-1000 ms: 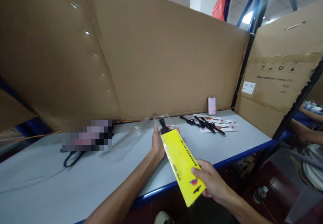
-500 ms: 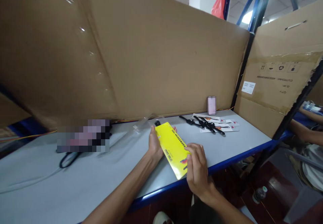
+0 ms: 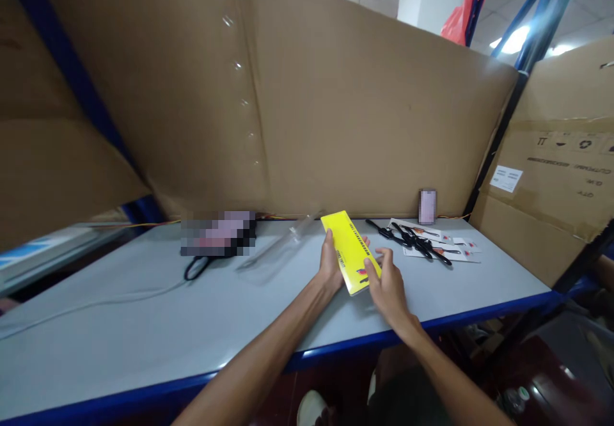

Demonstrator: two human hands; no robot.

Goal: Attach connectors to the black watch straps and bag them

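Note:
A flat yellow printed package, with "woodworking tool" lettering, is held tilted above the front part of the table. My left hand is closed around its left side, thumb on the front and fingers showing past the far edge. At the lower right corner, my right hand rests its thumb on the printed face while its other fingers stand apart from the pack. To the right lie several black spokeshaves in a pile, partly on white printed cards.
A clear plastic bag lies left of my hands. Farther left is a blurred-out dark item with a black loop and a pale cable. A blurred phone-like object leans against the cardboard wall. A blue edge borders the table.
My view has turned left. The yellow package has been drawn up and farther from the table's front edge, and the right hand's fingers have spread from their closer grip.

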